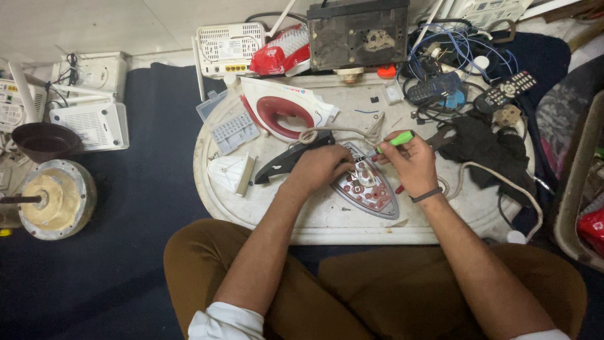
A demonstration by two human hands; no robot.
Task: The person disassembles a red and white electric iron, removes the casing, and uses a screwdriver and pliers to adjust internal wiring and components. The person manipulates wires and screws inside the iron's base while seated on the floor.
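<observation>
Green screwdriver (pixel 395 140) over iron soleplate (pixel 368 182)

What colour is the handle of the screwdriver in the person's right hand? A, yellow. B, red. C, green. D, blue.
C: the right hand grips a screwdriver whose green handle sticks out above the fingers, its tip aimed at the opened iron base that the left hand steadies.

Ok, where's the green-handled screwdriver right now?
In the head view, the green-handled screwdriver is in the right hand, right of centre on the white table, its tip over the opened iron base.
</observation>
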